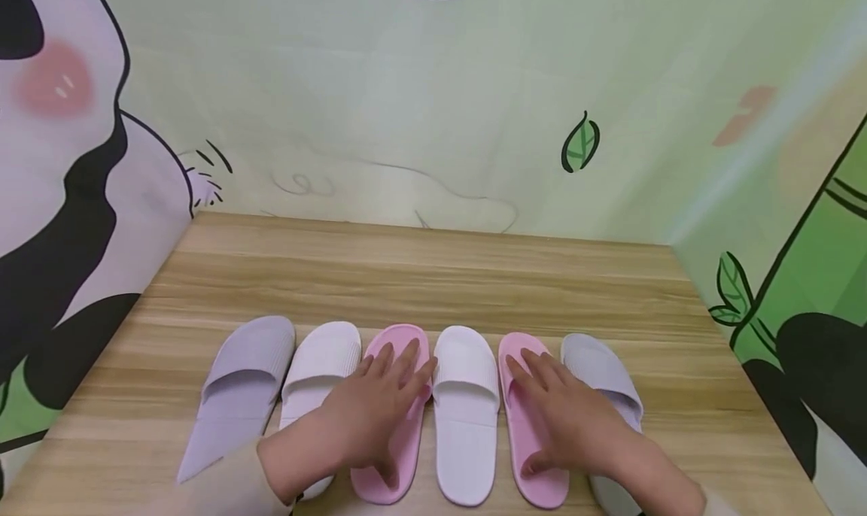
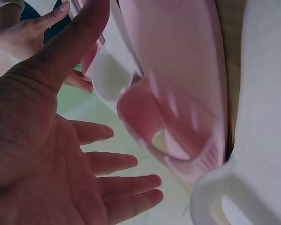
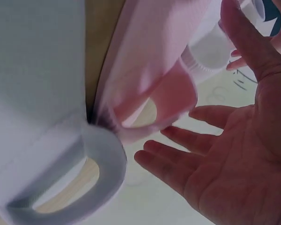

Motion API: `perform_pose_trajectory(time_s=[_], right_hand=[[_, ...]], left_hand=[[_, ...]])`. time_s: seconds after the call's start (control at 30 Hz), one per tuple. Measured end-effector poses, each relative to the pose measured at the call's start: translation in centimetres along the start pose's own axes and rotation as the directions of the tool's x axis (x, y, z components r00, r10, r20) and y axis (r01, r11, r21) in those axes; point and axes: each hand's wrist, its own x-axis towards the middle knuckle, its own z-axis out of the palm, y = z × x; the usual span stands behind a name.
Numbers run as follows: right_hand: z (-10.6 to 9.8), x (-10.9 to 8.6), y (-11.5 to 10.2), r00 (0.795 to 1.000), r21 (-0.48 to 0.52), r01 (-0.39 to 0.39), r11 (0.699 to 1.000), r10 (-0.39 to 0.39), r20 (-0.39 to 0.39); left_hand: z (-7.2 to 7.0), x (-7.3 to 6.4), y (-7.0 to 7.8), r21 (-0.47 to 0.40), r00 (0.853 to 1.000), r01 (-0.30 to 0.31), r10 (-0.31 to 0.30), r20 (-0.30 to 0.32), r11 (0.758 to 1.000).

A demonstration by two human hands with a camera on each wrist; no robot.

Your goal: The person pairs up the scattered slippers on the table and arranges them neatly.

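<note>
On the tabletop (image 1: 433, 283), short of its far edge, left hand (image 1: 379, 407) and right hand (image 1: 572, 418), fingers extended, overlie pink slides (image 1: 520, 418) not yet gripped.

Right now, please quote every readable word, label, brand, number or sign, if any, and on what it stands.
None can be read.
No lettering shows on the pink slippers, white slippers or greyish slippers.
On the walls, scribbled lines and a blurred reddish mark form no readable text.

There are two hands (image 1: 375, 411) and six slippers (image 1: 466, 448), apparently three pairs.
</note>
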Motion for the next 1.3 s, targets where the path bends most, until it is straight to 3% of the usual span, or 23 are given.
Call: perform_pose_trajectory(time_s=[0.33,0.5,1.0,1.3], right_hand=[[1.6,-0.6,-0.9,0.999,0.005,-0.040,0.999,0.041,-0.035],[2.0,-0.7,-1.0,0.999,0.018,-0.040,0.999,0.040,-0.023],[1.5,0.9,0.2,1.000,-0.028,0.026,0.999,-0.026,0.005],[1.1,2.1,0.9,0.999,0.009,-0.028,1.000,0.028,0.044]], left_hand=[[1.8,-0.5,0.5,0.092,0.998,-0.010,0.015,-0.056,0.996],[2.1,-0.5,0.5,0.093,0.999,-0.002,0.007,-0.045,0.996],[1.2,1.3,-0.1,0.064,0.999,0.021,-0.024,0.034,0.998],[0.5,2.6,-0.7,0.029,0.996,0.043,-0.045,0.078,0.999]])
